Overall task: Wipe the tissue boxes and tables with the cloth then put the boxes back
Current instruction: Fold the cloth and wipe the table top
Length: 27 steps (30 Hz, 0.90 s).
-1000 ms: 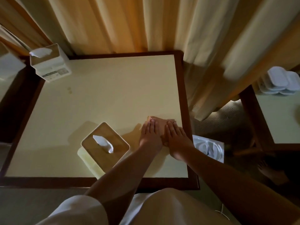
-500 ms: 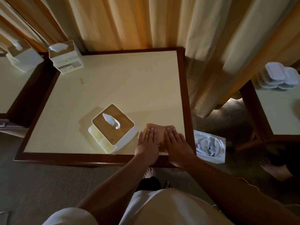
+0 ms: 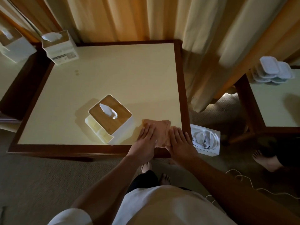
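Tan cloth: flat on counter, 5 o'clock, just beside tissue box.
Hands: left hand & right hand flat, fingers straight, pressing cloth, gripping nothing.
Tip: even pressure, overlapping passes.

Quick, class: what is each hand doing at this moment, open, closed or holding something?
Left hand: open, fingers straight, pressing flat on the cloth.
Right hand: open, fingers straight, pressing flat on the same cloth.

I am pressing my left hand and right hand flat on a tan cloth at the near right corner of a cream table. A wood-lidded tissue box is sitting just beside the cloth.
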Available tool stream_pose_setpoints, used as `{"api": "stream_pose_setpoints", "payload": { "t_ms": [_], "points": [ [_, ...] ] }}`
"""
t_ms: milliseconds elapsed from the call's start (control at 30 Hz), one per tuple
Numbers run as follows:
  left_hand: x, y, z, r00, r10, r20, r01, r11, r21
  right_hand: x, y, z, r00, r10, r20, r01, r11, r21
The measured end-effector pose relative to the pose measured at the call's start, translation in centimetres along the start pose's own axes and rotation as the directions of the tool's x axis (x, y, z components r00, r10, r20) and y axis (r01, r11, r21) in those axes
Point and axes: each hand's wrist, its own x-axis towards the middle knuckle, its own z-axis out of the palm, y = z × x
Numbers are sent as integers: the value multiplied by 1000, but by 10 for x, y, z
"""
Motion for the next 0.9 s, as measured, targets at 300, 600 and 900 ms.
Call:
{"api": "stream_pose_setpoints", "payload": {
  "t_ms": [300,600,900],
  "points": [
    [22,2,9,999,46,-27,-48,995,-82,-9,15,7,993,10,-118,-17,998,-62],
    [17,-2,18,997,3,-82,-5,1000,-20,5,21,8,987,-22,-162,12,998,-65],
    [45,-11,4,982,-188,1,187,974,-125,33,24,8,975,-25,-219,2,995,-103]
  ]
}}
